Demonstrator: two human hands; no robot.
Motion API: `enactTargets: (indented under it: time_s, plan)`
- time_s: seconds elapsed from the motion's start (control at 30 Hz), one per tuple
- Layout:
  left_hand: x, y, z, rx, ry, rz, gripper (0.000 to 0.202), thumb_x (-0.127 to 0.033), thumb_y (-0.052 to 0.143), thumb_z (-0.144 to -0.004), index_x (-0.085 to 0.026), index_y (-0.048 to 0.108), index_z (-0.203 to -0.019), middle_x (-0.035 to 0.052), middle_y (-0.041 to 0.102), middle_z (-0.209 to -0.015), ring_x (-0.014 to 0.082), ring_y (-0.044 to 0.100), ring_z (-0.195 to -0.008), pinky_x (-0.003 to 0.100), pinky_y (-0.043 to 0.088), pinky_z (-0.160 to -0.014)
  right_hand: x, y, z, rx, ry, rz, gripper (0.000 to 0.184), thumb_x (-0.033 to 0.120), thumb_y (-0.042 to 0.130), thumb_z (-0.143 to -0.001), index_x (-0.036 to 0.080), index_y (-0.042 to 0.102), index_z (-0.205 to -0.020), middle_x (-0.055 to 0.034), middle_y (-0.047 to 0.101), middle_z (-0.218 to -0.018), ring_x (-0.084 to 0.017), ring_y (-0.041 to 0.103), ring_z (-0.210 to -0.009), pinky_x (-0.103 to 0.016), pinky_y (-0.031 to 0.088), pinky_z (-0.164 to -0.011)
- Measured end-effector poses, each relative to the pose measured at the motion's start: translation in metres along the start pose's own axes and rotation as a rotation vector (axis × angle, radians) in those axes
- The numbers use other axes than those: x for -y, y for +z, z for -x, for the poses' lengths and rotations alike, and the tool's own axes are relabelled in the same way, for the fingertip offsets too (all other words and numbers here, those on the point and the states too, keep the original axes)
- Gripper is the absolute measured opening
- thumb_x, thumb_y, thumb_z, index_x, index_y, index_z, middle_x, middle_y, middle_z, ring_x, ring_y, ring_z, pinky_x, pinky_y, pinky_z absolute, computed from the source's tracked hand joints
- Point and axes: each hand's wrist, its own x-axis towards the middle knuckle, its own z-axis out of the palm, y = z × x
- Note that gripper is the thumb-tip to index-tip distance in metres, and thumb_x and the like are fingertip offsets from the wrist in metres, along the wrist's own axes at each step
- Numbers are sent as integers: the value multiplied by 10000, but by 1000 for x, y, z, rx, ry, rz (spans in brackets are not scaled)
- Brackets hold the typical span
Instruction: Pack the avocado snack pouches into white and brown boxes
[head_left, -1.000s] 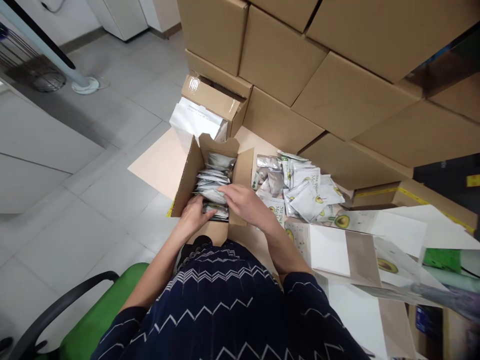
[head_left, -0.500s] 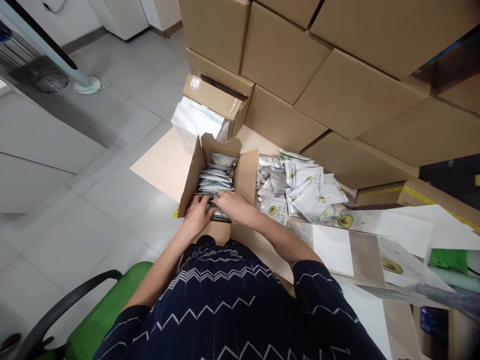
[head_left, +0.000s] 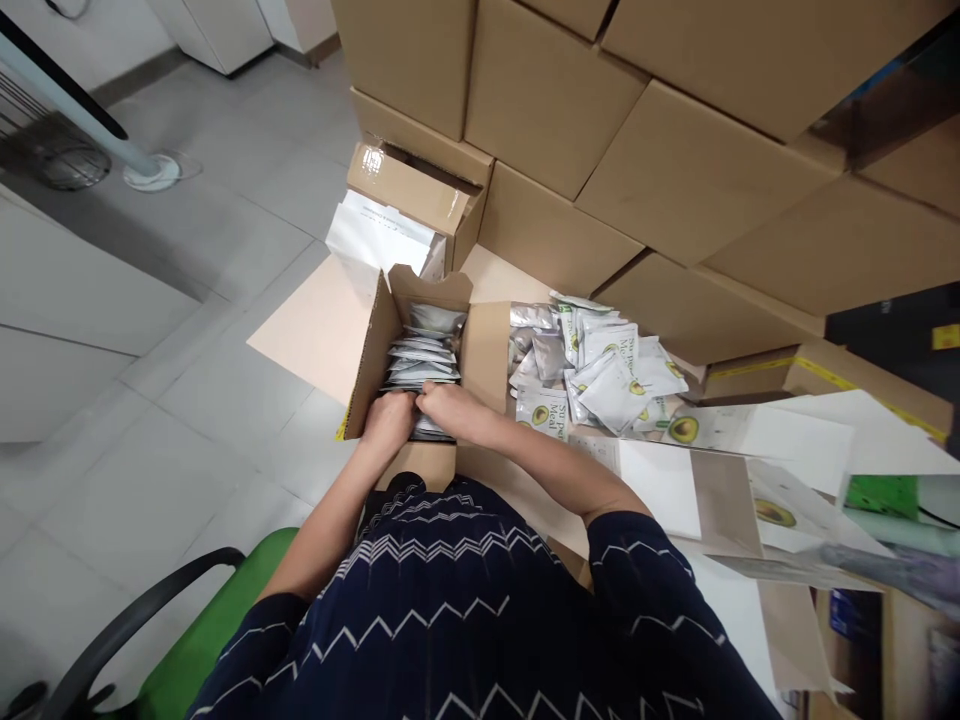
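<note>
An open cardboard box (head_left: 371,355) stands in front of my lap, packed with a row of upright silver pouches (head_left: 420,350). Both hands reach into its near end. My left hand (head_left: 390,418) has its fingers curled down onto the nearest pouches. My right hand (head_left: 450,408) sits beside it, fingers also bent and pressed onto the same pouches. The fingertips of both hands are hidden inside the box. To the right, a loose pile of white and silver avocado-print pouches (head_left: 600,370) lies on flattened cardboard.
Stacked brown cartons (head_left: 600,120) form a wall behind. An open carton with white bags (head_left: 397,215) sits behind the box. White sheets and avocado-print packaging (head_left: 750,470) lie to the right. A green chair (head_left: 187,640) is under me; grey tiled floor to the left.
My right hand drew back from the middle of the pouch row to the near end, meeting my left hand. Both hands now press close together on the nearest pouches.
</note>
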Motion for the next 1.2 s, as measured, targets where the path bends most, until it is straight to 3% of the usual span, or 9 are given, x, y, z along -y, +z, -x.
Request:
enactTargets:
  time_s: [0.27, 0.37, 0.47, 0.53, 0.67, 0.8, 0.93, 1.1, 1.2]
  plan:
    - [-2, 0, 5, -29, 50, -25, 322, -226, 413, -938, -162, 712, -1040, 150, 722, -1034, 276, 704, -932, 331, 488, -760, -2, -1, 0, -43, -42, -117, 259, 53, 493, -908, 79, 735, -996, -143, 713, -1037, -211, 667, -920, -300, 501, -806]
    - [-1, 3, 6, -43, 70, -5, 317, -249, 421, -948, -193, 724, -1023, 123, 731, -1026, 249, 700, -944, 309, 485, -777, -24, -5, 23, -261, -112, -462, 217, 196, 546, -946, 148, 737, -1040, -80, 730, -1023, -172, 675, -919, -282, 507, -837]
    - [1, 8, 5, -92, 82, 47, 331, -237, 413, -953, -231, 716, -1084, 94, 735, -1079, 225, 692, -985, 296, 489, -821, -70, 1, 58, -693, 233, -700, 319, 335, 457, -999, 187, 683, -1168, -51, 726, -1015, -147, 679, -862, -285, 522, -808]
    - [2, 12, 4, -129, 90, 91, 341, -209, 417, -941, -238, 709, -1115, 83, 737, -1102, 215, 685, -1014, 291, 491, -859, -106, 15, 82, -799, 599, -587, 264, 325, 529, -954, 170, 694, -1089, -73, 716, -1008, -172, 670, -891, -310, 510, -823]
    - [4, 16, 4, -173, 102, 146, 348, -203, 425, -940, -230, 691, -1162, 74, 737, -1128, 205, 687, -1021, 283, 494, -884, -155, 60, 108, -288, 1036, -322, 255, 180, 797, -679, 116, 677, -895, -172, 682, -1055, -245, 661, -956, -342, 476, -807]
    - [5, 18, 5, -202, 134, 169, 325, -239, 431, -958, -223, 696, -1146, 79, 731, -1134, 206, 685, -1025, 287, 500, -884, -165, 99, 109, -86, 1105, -297, 648, 122, 859, -551, 106, 615, -1151, -224, 576, -1280, -280, 661, -1022, -348, 483, -812]
    - [4, 19, 6, -213, 135, 167, 324, -230, 436, -952, -223, 701, -1139, 78, 734, -1108, 209, 683, -1005, 296, 508, -874, -170, 109, 106, 62, 1125, -160, 850, 272, 885, -592, 143, 511, -1345, -218, 491, -1393, -351, 545, -1241, -404, 472, -924]
    - [4, 22, 6, -282, 137, 145, 336, -187, 444, -924, -198, 711, -1128, 90, 732, -1062, 231, 662, -980, 330, 509, -870, -167, 99, 97, 225, 966, -99, 514, 302, 854, -650, 139, 696, -1112, -218, 597, -1284, -420, 448, -1319, -503, 417, -982]
    - [5, 25, 8, -368, 160, 162, 313, -183, 464, -909, -180, 724, -1083, 99, 717, -997, 248, 628, -959, 362, 504, -880, -158, 90, 96, 214, 832, -168, 319, 272, 777, -722, 160, 727, -1016, -156, 674, -1176, -338, 563, -1202, -391, 455, -924]
